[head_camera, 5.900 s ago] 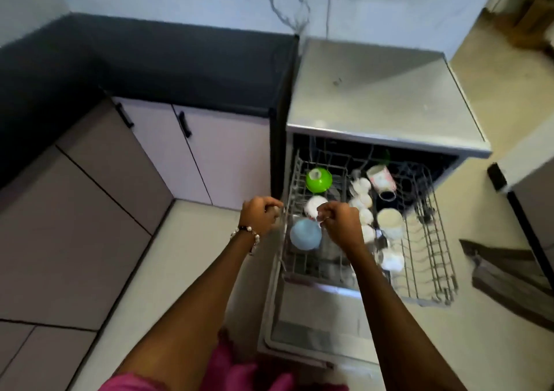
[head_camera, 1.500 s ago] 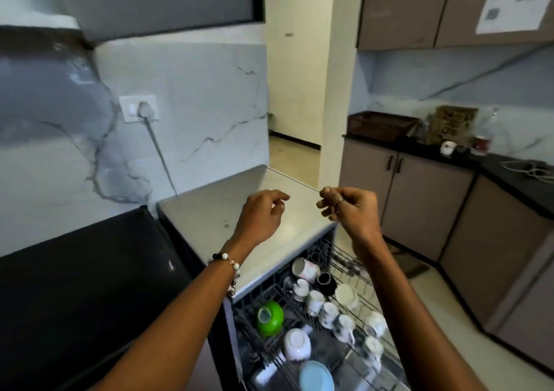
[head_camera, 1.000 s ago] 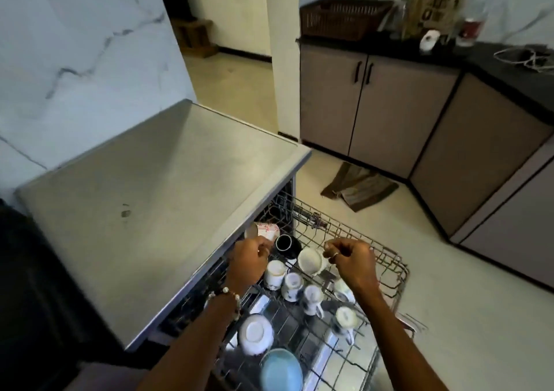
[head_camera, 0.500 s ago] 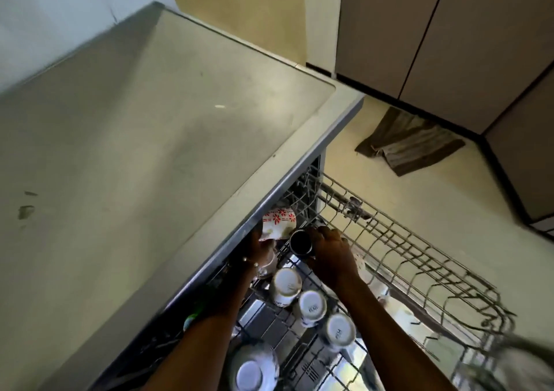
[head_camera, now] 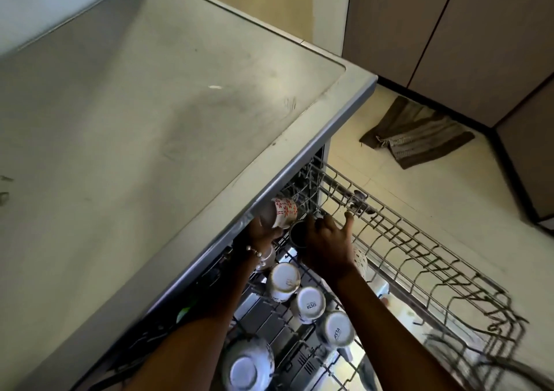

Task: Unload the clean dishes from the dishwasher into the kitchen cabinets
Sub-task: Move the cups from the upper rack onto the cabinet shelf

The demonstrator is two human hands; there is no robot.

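The dishwasher's wire rack (head_camera: 398, 234) is pulled out below its grey top (head_camera: 168, 114). At the rack's back, my left hand (head_camera: 263, 231) is closed around a white mug with red flowers (head_camera: 284, 212), which is tilted on its side. Beside it, my right hand (head_camera: 325, 242) grips a black mug (head_camera: 298, 234) by its rim. Three white cups (head_camera: 308, 303) stand upside down in a row nearer to me, and a white bowl (head_camera: 247, 368) lies upside down at the bottom. A green dish (head_camera: 184, 314) peeks out under the top's edge.
A brown striped cloth (head_camera: 416, 138) lies on the pale floor to the right. Brown cabinet doors (head_camera: 449, 30) stand beyond it. The rack's right half holds only bare wire tines. A white wall runs behind the dishwasher top.
My view has dropped closer to the rack. The left hand has tipped the flowered mug up slightly, and the right hand has closed on the black mug.
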